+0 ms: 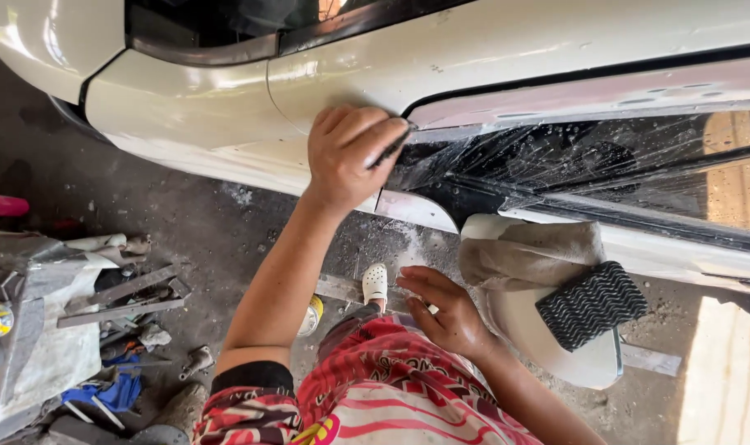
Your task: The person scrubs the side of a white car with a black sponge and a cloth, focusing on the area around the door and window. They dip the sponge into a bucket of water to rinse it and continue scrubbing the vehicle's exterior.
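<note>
Left hand [350, 156] on sanding sheet [389, 148] (dark) — white car panel [227, 107].

Left hand [352, 156] raised, fingers curled, right hand [445, 309] low, relaxed

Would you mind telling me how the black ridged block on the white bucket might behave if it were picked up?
The block looks like foam or rubber, so probably light and slightly squashy. Its ridges should resist slipping. It overhangs the bucket rim, so a nudge might tip it off.
</note>
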